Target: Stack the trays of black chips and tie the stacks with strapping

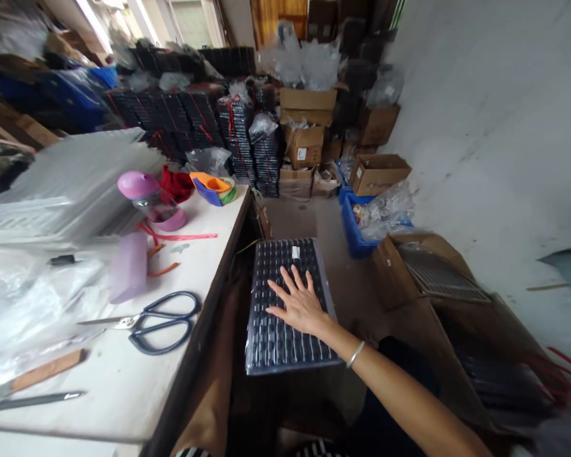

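My right hand [299,303] lies flat on a black plastic tray with rows of small pockets [276,339], its fingers spread. A clear plastic wrap or edge shows round the tray, and a small white label [295,252] sits near its far end. Below the table edge, my left forearm [216,374] reaches forward in shadow along the tray's left side. The left hand's fingers are lost in the dark there, so whether they touch the tray is hidden.
On the white table [171,393] at left lie blue-handled scissors [164,324], a wooden-handled knife [47,371], a pink-lidded bottle [155,203] and a tape dispenser [214,187]. Cardboard boxes [404,273] and a blue crate [356,235] stand at right. Tied tray stacks [238,139] stand behind.
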`<move>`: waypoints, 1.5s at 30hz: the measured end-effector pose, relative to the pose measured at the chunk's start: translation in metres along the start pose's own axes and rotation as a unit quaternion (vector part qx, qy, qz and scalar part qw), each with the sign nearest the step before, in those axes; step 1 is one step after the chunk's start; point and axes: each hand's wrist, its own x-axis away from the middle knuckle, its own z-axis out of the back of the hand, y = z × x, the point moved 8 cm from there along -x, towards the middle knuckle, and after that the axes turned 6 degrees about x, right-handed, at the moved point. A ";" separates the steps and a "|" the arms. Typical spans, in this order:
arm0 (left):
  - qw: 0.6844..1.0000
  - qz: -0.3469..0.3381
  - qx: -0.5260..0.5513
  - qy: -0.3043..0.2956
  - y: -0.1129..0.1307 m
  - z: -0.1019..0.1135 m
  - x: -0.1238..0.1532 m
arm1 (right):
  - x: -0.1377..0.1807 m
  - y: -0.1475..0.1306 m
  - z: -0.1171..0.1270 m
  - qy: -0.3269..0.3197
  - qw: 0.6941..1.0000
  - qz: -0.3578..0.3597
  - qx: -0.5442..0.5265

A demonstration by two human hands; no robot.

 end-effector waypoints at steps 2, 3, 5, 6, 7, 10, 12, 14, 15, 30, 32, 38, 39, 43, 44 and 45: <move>0.999 -0.014 -0.032 -0.008 0.019 -0.012 -0.013 | -0.003 0.003 -0.009 0.003 1.000 -0.009 0.004; 0.998 -0.027 -0.048 -0.011 0.030 -0.017 -0.017 | -0.002 0.004 -0.012 0.010 1.000 -0.012 0.004; 0.994 -0.069 -0.079 -0.018 0.055 -0.029 -0.019 | 0.002 0.005 -0.013 0.022 1.000 -0.015 0.007; 0.991 -0.095 -0.093 -0.026 0.068 -0.036 -0.016 | 0.003 0.004 -0.012 0.023 1.000 -0.016 0.008; 0.986 -0.121 -0.108 -0.037 0.080 -0.044 -0.012 | 0.005 0.004 -0.010 0.024 1.000 -0.016 0.011; 0.969 -0.182 -0.150 -0.078 0.106 -0.072 0.008 | 0.006 0.001 -0.006 0.024 0.999 -0.015 0.016; 0.956 -0.201 -0.181 -0.112 0.116 -0.093 0.021 | 0.006 0.001 -0.004 0.023 1.000 -0.013 0.017; 0.944 -0.208 -0.209 -0.146 0.120 -0.111 0.029 | 0.005 0.001 -0.005 0.020 1.000 -0.011 0.017; 0.939 -0.210 -0.221 -0.159 0.122 -0.117 0.031 | 0.005 0.002 -0.005 0.020 1.000 -0.011 0.016; 0.914 -0.284 -0.192 -0.217 0.122 -0.099 0.082 | 0.011 0.003 -0.002 0.067 0.997 -0.012 -0.033; 0.912 -0.290 -0.203 -0.207 0.113 -0.093 0.096 | 0.011 0.003 -0.002 0.070 0.996 -0.007 -0.047; 0.900 -0.312 -0.271 -0.137 0.086 -0.087 0.134 | 0.012 0.007 -0.001 0.092 0.987 -0.016 -0.132; 0.897 -0.317 -0.281 -0.127 0.083 -0.087 0.138 | 0.011 0.011 -0.001 0.100 0.982 -0.032 -0.157; 0.870 -0.340 -0.344 -0.094 0.075 -0.093 0.149 | 0.011 0.058 -0.005 0.157 0.934 -0.150 -0.282; 0.861 -0.345 -0.364 -0.086 0.073 -0.096 0.151 | 0.017 0.078 -0.009 0.180 0.911 -0.193 -0.316; 0.852 -0.348 -0.382 -0.078 0.073 -0.099 0.151 | 0.026 0.100 -0.014 0.205 0.883 -0.241 -0.347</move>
